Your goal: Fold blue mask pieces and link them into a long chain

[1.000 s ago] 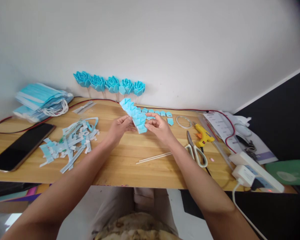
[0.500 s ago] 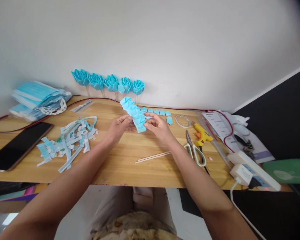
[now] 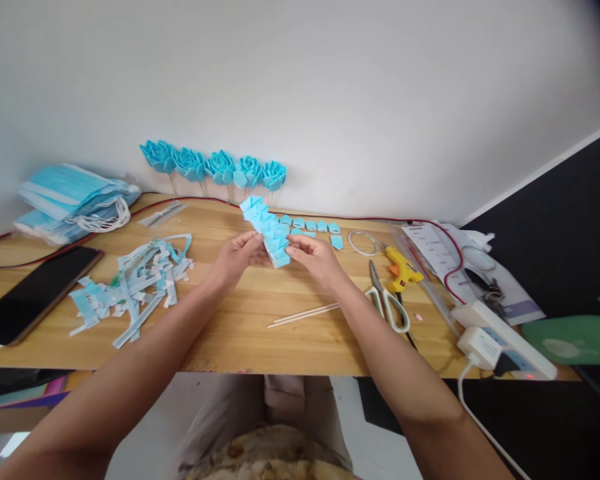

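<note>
A light-blue folded strip (image 3: 266, 228) with a zigzag row of pointed folds slants between my hands, raised above the table. My left hand (image 3: 243, 257) pinches its left edge near the lower half. On the other side, the thumb and fingers of my right hand (image 3: 314, 257) are closed on the strip's lower right edge. Just behind my right hand lie several small blue folded petals (image 3: 310, 225) in rows, some partly hidden by the strip and hand. Several blue flowers (image 3: 221, 167) on thin sticks lean against the wall behind.
Left are blue face masks (image 3: 70, 190), a phone (image 3: 40, 293) and cut scraps (image 3: 140, 283). Two thin sticks (image 3: 303, 315) lie in front. Right are scissors (image 3: 387, 300), a wire ring (image 3: 364, 243), a yellow glue gun (image 3: 401, 268), papers (image 3: 440, 243) and a power strip (image 3: 510, 343).
The fingers of my right hand have shifted slightly down along the strip's edge. The strip stays in nearly the same place, and the whole view has drifted a little.
</note>
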Demonstrator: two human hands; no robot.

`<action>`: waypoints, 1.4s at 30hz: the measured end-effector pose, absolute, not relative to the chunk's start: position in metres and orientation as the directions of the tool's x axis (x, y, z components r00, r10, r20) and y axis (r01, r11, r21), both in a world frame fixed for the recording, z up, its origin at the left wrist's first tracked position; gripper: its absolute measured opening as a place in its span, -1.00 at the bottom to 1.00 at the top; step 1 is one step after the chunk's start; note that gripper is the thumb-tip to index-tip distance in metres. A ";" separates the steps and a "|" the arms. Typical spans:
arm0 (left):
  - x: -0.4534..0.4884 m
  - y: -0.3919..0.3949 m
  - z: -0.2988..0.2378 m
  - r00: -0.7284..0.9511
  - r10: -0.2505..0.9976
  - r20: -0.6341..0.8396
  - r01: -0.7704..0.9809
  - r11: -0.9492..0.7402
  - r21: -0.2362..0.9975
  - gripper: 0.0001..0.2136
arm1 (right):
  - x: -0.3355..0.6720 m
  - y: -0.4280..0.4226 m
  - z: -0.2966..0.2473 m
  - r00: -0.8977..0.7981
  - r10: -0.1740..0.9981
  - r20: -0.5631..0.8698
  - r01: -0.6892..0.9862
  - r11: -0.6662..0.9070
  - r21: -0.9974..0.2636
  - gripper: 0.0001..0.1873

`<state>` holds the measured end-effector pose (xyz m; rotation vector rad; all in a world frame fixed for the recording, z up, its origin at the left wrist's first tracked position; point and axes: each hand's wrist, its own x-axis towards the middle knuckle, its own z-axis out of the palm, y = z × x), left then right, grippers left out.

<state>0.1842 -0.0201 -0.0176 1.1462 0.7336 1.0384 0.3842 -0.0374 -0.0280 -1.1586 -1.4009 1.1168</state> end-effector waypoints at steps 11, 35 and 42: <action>0.185 -0.022 -0.014 0.403 0.915 0.030 -0.191 0.052 0.980 -0.62 | 0.379 -0.041 -0.018 -0.073 0.991 0.115 0.111 0.123 -0.986 -0.74; 0.188 -0.017 -0.025 0.397 0.908 0.134 -0.145 -0.083 0.986 -0.69 | 0.376 -0.041 -0.025 -0.183 0.975 0.125 0.282 0.174 -0.943 -0.68; 0.190 -0.017 -0.029 0.429 0.890 0.153 -0.185 -0.079 0.979 -0.66 | 0.376 -0.040 -0.028 -0.151 0.976 0.158 0.373 0.204 -0.905 -0.71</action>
